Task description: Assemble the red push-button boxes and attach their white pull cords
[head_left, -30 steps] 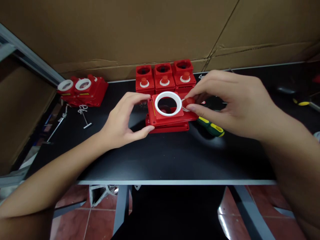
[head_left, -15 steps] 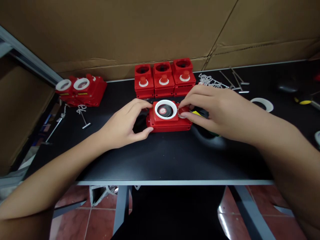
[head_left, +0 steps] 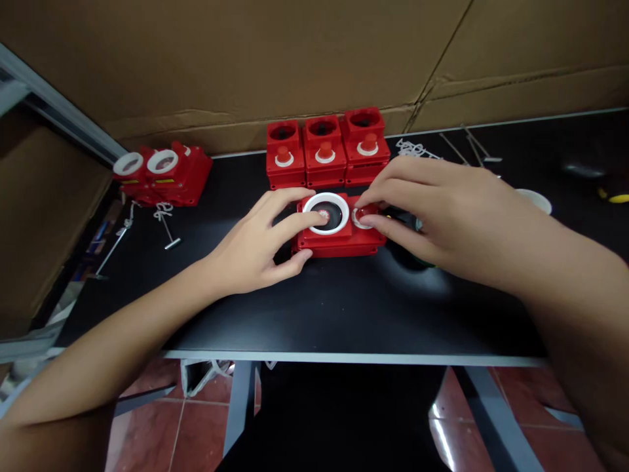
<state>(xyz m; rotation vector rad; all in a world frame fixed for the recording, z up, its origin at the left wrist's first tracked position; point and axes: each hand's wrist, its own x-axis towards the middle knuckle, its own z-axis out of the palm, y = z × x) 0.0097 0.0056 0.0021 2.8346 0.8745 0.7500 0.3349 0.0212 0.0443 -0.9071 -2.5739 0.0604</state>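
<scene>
Between both hands (head_left: 253,252), touching each, red box (head_left: 344,244)

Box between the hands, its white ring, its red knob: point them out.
Box (head_left: 341,246), head view, on its front wall.
Ring (head_left: 345,212), head view, on its right side.
Knob (head_left: 363,212), head view, on its visible part.

We hold our left hand (head_left: 255,252) left of centre in a wide grip, index finger (head_left: 292,227) extended, and pinch with our right hand (head_left: 442,208), right of centre.
</scene>
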